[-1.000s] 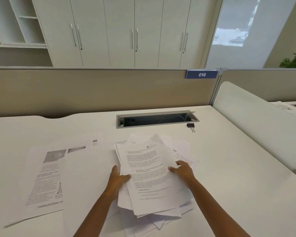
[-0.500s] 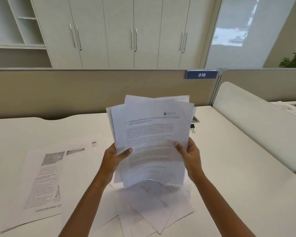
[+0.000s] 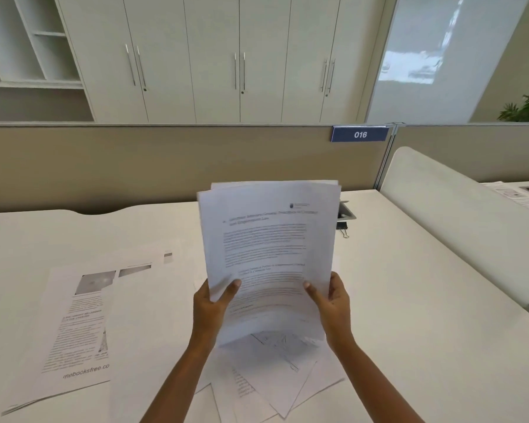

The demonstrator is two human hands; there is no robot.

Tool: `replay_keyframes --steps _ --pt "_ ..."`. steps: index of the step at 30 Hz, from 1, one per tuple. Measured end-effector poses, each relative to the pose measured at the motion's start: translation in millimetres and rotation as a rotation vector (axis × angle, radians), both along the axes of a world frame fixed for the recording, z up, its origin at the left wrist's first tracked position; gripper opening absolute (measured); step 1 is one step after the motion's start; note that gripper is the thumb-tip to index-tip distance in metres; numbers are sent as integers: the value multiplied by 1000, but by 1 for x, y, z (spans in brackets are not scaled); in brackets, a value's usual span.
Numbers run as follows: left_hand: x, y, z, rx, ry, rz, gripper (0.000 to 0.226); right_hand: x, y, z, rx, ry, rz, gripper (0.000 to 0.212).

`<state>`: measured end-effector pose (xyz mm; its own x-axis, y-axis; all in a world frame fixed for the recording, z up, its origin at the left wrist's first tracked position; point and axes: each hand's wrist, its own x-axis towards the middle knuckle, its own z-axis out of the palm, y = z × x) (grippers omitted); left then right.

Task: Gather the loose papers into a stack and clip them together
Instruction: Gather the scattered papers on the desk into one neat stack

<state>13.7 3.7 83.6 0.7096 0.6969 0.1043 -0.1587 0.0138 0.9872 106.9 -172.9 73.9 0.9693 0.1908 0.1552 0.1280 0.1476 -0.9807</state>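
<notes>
**Materials and surfaces on the desk**

The upright sheaf of thin white printed paper [image 3: 269, 257] is matt and smooth, limp enough to bow along its lower edge. The fanned loose white paper sheets [image 3: 275, 389] beneath it and the flat white printed pages with grey photographs [image 3: 74, 328] have the same dull, uncoated look. The broad white desk top [image 3: 409, 331] is smooth with a soft satin sheen. The small black binder clip [image 3: 342, 226] looks like painted metal with bright wire handles. The beige partition panel [image 3: 135, 169] appears matt and cloth-like. The pale cabinet doors [image 3: 211, 56] are smooth, with slim shiny metal handles. The tall whiteboard-like panel [image 3: 434, 56] is glossy and reflective.
</notes>
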Motion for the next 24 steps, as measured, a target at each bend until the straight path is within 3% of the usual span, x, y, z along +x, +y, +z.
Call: replay_keyframes --steps 2,6,8,9,11,12,14,18,20,24 --pt "0 2 -5 17 15 -15 30 -2 0 -2 -29 22 24 35" --pt "2 -1 2 -23 -24 -59 30 -2 4 4 -30 26 -83 33" --pt "3 -2 9 -49 -35 -89 62 -1 6 9 -21 5 -27 39" --pt "4 0 10 -62 -20 -115 68 -1 7 11 -36 -8 46 41" --pt "4 2 9 -73 17 -213 40 1 4 12 -133 -19 168 39" --pt "4 5 6 -38 75 -264 32 3 1 11 -195 -21 163 30" --pt "7 13 -2 127 276 -315 36 11 -9 8 -256 -17 38 16" --pt "7 34 -19 773 1003 -184 79 30 -37 6 -216 58 -169 14" --pt "4 36 -25 866 1133 -187 86 42 -52 0 -298 130 -227 19" --pt "8 32 -31 951 1226 -210 88 52 -74 -16 -473 230 -268 25"
